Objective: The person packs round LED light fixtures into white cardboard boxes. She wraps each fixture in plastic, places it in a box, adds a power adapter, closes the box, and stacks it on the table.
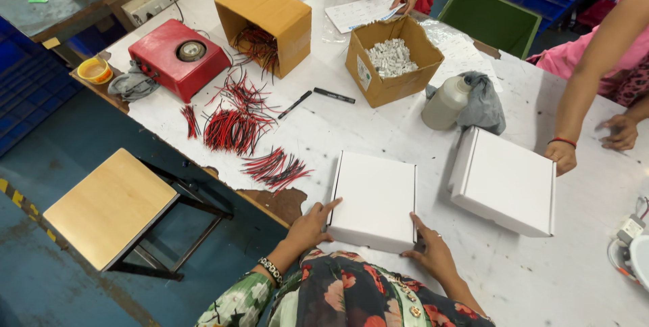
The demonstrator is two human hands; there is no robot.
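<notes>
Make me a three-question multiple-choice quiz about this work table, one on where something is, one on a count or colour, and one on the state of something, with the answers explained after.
1. Where do the person's hands rest?
A. On the red machine
B. On the sides of the nearer white box
C. Inside the cardboard box of white parts

2. How many closed white boxes lie on the table?
A. Two
B. Four
C. Five

3. In what state is the cardboard box holding the small white parts?
A. Taped shut
B. Crushed flat
C. Open at the top

Answers: 1 B, the left hand and the right hand touch opposite sides of the nearer white box. 2 A, that one and a second white box beside it are the only ones. 3 C, the cardboard box has its flaps up and the white parts show inside.
</notes>
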